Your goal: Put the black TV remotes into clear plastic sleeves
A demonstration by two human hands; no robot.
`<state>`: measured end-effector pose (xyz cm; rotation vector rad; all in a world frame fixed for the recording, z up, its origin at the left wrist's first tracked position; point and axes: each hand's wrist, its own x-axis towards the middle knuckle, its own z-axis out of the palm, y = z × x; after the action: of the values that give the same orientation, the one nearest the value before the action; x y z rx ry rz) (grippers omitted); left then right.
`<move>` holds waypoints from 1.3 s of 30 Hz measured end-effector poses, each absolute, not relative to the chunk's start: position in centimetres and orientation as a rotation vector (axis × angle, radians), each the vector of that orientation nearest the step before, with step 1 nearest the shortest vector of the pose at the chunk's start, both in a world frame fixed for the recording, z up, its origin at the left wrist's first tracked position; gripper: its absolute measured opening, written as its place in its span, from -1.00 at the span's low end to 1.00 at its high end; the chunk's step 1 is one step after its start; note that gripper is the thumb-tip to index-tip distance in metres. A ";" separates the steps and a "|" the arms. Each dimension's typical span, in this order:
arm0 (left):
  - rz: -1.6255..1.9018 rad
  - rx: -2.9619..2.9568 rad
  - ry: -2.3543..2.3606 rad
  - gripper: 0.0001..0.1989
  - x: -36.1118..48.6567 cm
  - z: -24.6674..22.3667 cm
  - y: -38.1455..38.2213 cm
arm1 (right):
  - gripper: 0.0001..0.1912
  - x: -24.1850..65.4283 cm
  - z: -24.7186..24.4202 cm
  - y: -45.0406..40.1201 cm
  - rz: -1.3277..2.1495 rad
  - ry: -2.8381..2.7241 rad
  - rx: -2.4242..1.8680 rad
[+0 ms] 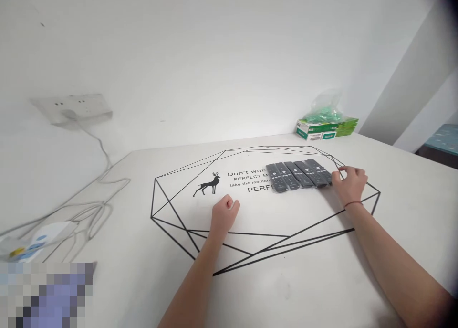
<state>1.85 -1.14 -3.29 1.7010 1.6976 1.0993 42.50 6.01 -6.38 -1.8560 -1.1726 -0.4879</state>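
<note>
Several black remote controls [295, 175], seemingly in clear plastic sleeves, lie side by side in a slanting row on the white table. My right hand [349, 185], with a thin dark red cord at the wrist, is at the right end of the row. Its fingers are curled, and the thumb side is against or very close to the lower end of the rightmost remote control [317, 173]. Whatever its fingers hold, if anything, is hidden. My left hand [224, 212] rests as a loose fist left of the row, with nothing visible in it.
Black lines, lettering and a deer print [209, 184] mark the table [250, 294]. Green and white boxes [317, 130] with a plastic bag [325, 109] on top stand at the back right. Cables [95, 213] lie at left, below a wall socket [73, 109]. A blurred-out patch covers the lower left corner.
</note>
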 end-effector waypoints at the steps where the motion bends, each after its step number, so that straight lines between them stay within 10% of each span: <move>1: 1.105 1.690 1.699 -0.69 1.6 -3.2 -1.1 | -0.76 42.0 -6.1 5.8 -0.531 -1.183 -1.833; 4: 1.124 1.680 1.697 -0.69 1.1 -3.2 -0.9 | -0.96 39.3 -5.1 4.9 -0.678 -1.281 -1.726; 16: 1.245 1.737 1.567 -0.70 1.4 -3.0 -1.4 | -0.59 23.6 -4.3 -1.9 -0.528 -2.167 -1.054; 39: 1.292 1.707 1.551 -0.68 2.3 -4.2 -0.9 | -0.54 16.2 -4.9 1.5 0.171 -1.721 -1.691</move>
<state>2.32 -0.95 -4.19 1.7069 1.5509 1.2924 16.21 1.55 -4.87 -1.6909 -1.7210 0.1711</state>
